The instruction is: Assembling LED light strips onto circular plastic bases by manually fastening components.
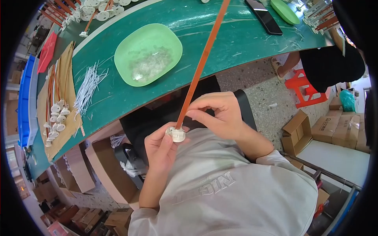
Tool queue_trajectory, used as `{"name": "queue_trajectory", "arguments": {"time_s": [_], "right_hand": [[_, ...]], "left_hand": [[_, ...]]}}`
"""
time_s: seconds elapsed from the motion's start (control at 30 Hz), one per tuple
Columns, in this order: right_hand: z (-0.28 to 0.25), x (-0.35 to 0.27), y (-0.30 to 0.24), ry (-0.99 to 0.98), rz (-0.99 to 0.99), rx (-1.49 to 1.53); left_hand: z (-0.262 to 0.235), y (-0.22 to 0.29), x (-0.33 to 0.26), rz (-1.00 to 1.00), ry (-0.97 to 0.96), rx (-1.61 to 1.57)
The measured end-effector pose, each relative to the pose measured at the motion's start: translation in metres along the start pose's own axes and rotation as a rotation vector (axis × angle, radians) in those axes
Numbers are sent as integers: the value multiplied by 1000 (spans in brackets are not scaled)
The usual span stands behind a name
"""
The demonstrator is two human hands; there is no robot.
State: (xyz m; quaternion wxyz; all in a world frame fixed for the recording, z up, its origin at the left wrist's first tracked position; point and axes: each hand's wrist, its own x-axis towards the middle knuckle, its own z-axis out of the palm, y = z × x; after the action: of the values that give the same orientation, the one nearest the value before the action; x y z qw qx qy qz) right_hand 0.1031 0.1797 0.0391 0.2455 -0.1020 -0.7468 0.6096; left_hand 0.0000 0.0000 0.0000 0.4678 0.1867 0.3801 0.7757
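My left hand [162,146] grips a round white plastic reel [178,135] between thumb and fingers, just above my lap. From the reel a long, flat brown strap [202,62] rises, slanting up and to the right past the table edge. The thumb and forefinger of my right hand [218,114] are pinched together against the strap's right edge, a little above the reel. Whatever lies between those fingertips is hidden or too small to name.
On the green table [106,96] lie a light-green bowl [122,65] of small clear pieces, white ties [89,88], strapped reels [57,118] on cardboard, and a phone [264,17]. Another person [330,65] is at the right, by a red stool [301,88]. Open cartons [106,173] stand below.
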Motion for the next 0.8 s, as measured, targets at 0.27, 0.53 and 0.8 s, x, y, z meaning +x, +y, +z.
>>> {"name": "queue_trajectory", "arguments": {"time_s": [0.27,0.53,0.8], "right_hand": [[-3,-5,19,83,-4,19],[16,-8,19,-28,166,438],[-1,-7,15,173,42,121]], "left_hand": [[-10,-8,3,-9,-30,-154],[-5,-11,6,-43,-49,-195],[1,-6,3,-56,19,-93]]}}
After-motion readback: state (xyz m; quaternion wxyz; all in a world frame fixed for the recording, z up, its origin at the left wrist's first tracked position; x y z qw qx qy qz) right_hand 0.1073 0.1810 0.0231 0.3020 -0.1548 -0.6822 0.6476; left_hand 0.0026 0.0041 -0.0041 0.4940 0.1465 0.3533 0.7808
